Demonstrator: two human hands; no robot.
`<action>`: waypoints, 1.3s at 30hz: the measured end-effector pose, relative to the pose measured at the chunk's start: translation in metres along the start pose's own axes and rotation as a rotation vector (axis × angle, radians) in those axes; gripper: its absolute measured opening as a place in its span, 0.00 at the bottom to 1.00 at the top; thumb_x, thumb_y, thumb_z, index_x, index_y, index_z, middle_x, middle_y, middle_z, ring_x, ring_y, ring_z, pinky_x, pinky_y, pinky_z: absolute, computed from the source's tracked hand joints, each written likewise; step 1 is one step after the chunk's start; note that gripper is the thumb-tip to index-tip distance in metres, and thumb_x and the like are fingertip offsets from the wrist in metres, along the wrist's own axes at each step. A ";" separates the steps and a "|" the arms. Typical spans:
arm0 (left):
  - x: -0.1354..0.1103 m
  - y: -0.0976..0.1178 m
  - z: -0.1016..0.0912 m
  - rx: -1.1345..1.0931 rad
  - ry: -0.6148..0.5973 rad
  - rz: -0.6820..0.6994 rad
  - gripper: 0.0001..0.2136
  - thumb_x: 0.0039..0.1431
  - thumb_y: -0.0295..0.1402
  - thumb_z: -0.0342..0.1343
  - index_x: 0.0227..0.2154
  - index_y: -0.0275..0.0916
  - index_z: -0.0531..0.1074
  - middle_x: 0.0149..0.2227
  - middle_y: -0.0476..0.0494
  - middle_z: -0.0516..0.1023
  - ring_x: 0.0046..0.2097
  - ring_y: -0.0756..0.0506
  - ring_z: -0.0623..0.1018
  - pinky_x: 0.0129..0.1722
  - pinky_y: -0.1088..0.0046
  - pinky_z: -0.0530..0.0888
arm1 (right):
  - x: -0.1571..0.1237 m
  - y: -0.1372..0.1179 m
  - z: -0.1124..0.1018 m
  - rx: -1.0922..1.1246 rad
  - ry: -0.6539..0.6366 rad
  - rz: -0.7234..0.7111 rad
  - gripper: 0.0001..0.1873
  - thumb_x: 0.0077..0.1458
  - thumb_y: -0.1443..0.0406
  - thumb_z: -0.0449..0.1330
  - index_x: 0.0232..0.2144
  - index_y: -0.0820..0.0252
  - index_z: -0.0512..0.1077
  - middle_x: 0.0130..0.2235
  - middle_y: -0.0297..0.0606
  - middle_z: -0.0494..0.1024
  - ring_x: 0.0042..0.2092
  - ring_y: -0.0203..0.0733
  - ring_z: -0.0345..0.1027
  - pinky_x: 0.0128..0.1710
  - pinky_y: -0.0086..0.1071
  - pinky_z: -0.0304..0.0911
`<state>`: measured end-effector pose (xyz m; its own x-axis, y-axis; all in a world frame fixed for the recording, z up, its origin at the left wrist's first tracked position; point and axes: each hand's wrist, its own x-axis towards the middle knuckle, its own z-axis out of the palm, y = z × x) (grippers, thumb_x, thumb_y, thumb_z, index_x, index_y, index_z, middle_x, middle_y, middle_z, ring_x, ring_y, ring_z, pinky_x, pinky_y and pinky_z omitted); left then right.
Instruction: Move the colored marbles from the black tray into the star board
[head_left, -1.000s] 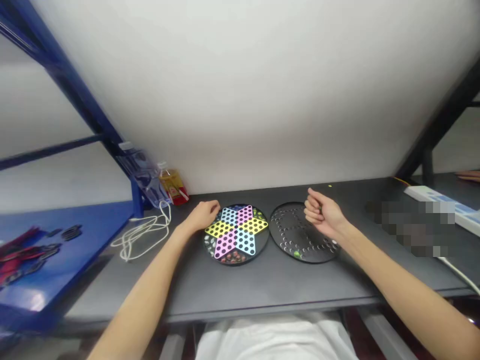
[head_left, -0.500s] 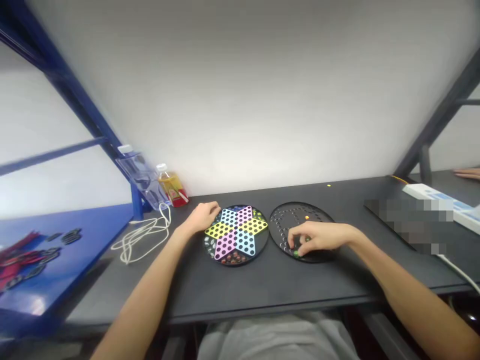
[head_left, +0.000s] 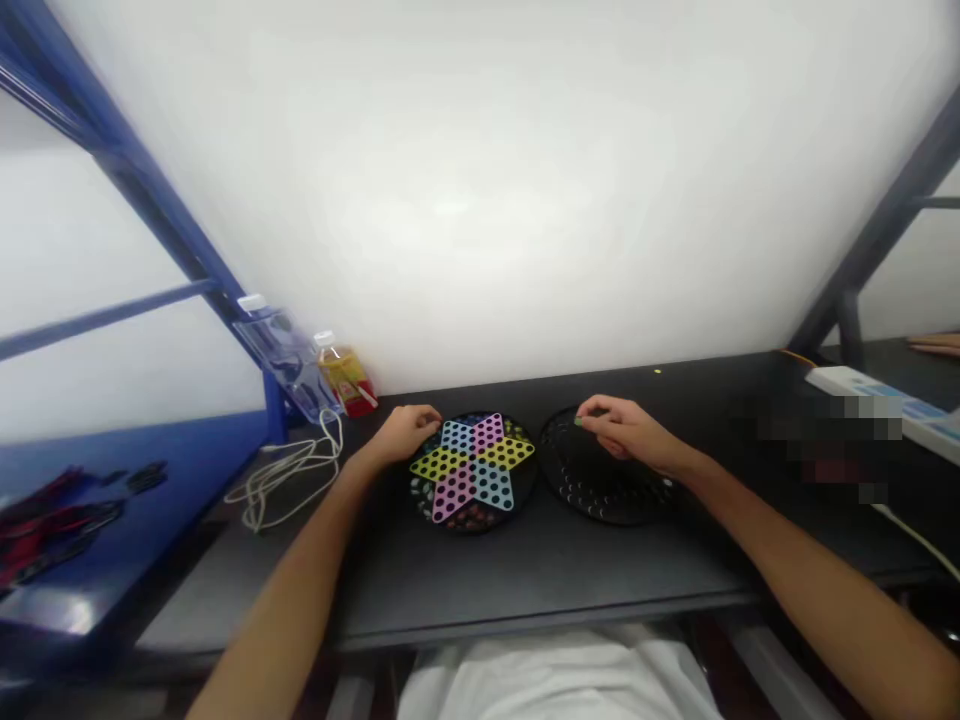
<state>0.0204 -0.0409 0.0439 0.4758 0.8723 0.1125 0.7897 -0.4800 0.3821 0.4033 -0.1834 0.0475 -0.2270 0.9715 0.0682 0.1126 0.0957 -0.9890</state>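
Observation:
A round Chinese checkers board (head_left: 472,467) with a pink, yellow and light-blue star lies on the dark desk; small marbles (head_left: 471,515) sit in the compartments between its points. At its upper left rim is my left hand (head_left: 405,433), fingers curled together; whatever they hold, if anything, is hidden. To the right lies a second round black board (head_left: 574,485) with rows of dimples. My right hand (head_left: 626,430) hovers over its upper part, pinching a small green marble (head_left: 578,421) between thumb and finger. The hand covers part of this board.
A clear bottle (head_left: 281,350) and a bottle with yellow-red contents (head_left: 345,375) stand back left, beside a coiled white cable (head_left: 281,480). On the right are a white power strip (head_left: 885,400) and a blurred dark object (head_left: 832,440). Another person's hand (head_left: 934,345) shows far right.
My right hand has moved from the near side of the dimpled black board to its far side, now with a green marble in its fingertips. The left hand stays at the star board's rim.

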 end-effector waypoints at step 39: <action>-0.002 -0.022 0.002 0.088 0.060 0.016 0.15 0.53 0.30 0.49 0.41 0.37 0.77 0.25 0.47 0.76 0.28 0.47 0.74 0.31 0.74 0.67 | 0.102 0.008 0.095 0.763 0.409 0.166 0.16 0.56 0.64 0.55 0.21 0.57 0.53 0.17 0.26 0.55 0.17 0.28 0.47 0.13 0.24 0.41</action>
<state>0.0033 -0.0320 0.0332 0.4670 0.8671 0.1735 0.8141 -0.4981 0.2984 0.2887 -0.1042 0.0342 0.1159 0.9755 -0.1872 -0.5971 -0.0822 -0.7979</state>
